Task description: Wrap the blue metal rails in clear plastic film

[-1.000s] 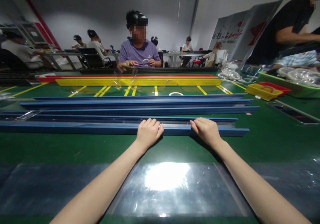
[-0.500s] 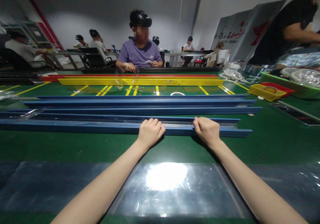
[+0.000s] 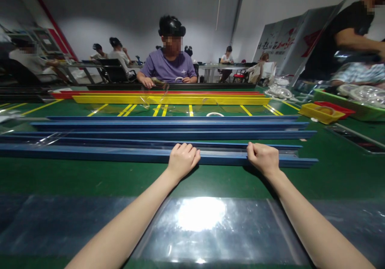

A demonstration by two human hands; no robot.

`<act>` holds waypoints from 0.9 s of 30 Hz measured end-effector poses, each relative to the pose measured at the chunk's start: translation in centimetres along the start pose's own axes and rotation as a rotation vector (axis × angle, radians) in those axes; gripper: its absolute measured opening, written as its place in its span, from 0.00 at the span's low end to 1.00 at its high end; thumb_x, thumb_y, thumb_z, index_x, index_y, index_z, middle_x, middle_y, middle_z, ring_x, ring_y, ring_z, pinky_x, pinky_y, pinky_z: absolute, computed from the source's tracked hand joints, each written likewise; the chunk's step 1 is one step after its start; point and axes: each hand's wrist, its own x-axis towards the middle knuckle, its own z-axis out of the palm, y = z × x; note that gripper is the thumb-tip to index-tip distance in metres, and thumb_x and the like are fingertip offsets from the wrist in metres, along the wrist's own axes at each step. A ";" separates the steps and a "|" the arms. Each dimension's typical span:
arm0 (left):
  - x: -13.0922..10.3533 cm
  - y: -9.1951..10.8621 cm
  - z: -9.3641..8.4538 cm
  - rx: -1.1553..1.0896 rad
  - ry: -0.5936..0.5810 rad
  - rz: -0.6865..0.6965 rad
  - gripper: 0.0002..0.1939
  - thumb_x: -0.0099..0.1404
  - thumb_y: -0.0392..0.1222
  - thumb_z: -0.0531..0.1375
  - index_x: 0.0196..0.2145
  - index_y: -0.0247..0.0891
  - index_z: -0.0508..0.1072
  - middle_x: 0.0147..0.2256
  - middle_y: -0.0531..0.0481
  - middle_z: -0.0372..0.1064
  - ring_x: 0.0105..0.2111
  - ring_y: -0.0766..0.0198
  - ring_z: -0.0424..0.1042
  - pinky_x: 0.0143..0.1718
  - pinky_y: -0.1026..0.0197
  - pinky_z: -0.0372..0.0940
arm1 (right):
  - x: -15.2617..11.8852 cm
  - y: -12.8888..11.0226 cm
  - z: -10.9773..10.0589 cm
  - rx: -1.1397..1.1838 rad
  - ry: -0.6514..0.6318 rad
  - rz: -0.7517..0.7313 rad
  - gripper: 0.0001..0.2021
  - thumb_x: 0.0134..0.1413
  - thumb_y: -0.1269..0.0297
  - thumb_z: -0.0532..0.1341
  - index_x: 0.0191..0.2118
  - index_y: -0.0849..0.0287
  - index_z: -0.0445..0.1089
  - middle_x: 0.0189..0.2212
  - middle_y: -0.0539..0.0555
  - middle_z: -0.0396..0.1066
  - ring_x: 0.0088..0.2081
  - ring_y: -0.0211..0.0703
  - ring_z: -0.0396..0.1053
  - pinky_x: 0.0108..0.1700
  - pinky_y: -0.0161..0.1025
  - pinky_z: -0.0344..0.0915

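A long blue channel strip (image 3: 90, 151) lies lengthwise across the green table in front of me. My left hand (image 3: 182, 158) is closed over its front edge, near the middle of the view. Farther right, my right hand (image 3: 264, 158) grips the same strip in a fist, a short way from its right end. What the curled fingers do under the strip is hidden. Clear film (image 3: 49, 139) lies across the strip's left part. Just behind, more blue channel strips (image 3: 225, 134) lie roughly parallel to it.
A shiny clear sheet (image 3: 240, 241) covers the near table. Yellow strips (image 3: 180, 100) and red ones lie farther back, before a seated person (image 3: 168, 64) in purple. At right are a yellow tray (image 3: 315, 114), a green bin (image 3: 361, 113) and a standing person (image 3: 333, 48).
The front blue strip has slid to the right along with my right hand and the film on it. My left hand has stayed nearly in place, so the hands are farther apart.
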 end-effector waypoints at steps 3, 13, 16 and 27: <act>0.1 0.2 0.0 -0.014 0.017 0.022 0.16 0.63 0.39 0.48 0.19 0.37 0.65 0.18 0.53 0.63 0.23 0.66 0.61 0.28 0.60 0.49 | -0.1 0.2 -0.1 0.007 -0.046 0.038 0.21 0.51 0.64 0.49 0.10 0.60 0.59 0.10 0.51 0.62 0.15 0.32 0.55 0.20 0.33 0.43; 0.1 0.2 0.1 -0.026 0.003 0.017 0.19 0.63 0.39 0.47 0.17 0.37 0.65 0.17 0.52 0.64 0.21 0.66 0.62 0.27 0.60 0.48 | 0.0 0.1 -0.3 0.050 -0.140 0.092 0.21 0.52 0.63 0.48 0.11 0.60 0.60 0.11 0.52 0.63 0.16 0.34 0.56 0.21 0.34 0.44; 0.0 0.2 0.1 -0.030 -0.006 0.015 0.19 0.63 0.39 0.47 0.17 0.37 0.65 0.17 0.52 0.63 0.21 0.67 0.62 0.27 0.60 0.48 | 0.0 0.1 -0.3 0.059 -0.159 0.093 0.21 0.52 0.62 0.48 0.11 0.60 0.60 0.12 0.52 0.63 0.16 0.34 0.57 0.21 0.34 0.44; 0.1 0.2 0.2 -0.014 0.013 0.029 0.19 0.63 0.39 0.47 0.17 0.37 0.65 0.16 0.52 0.63 0.20 0.67 0.62 0.26 0.60 0.48 | 0.1 0.3 -0.4 0.083 -0.256 0.105 0.20 0.53 0.61 0.48 0.13 0.59 0.62 0.15 0.51 0.66 0.18 0.34 0.60 0.22 0.34 0.43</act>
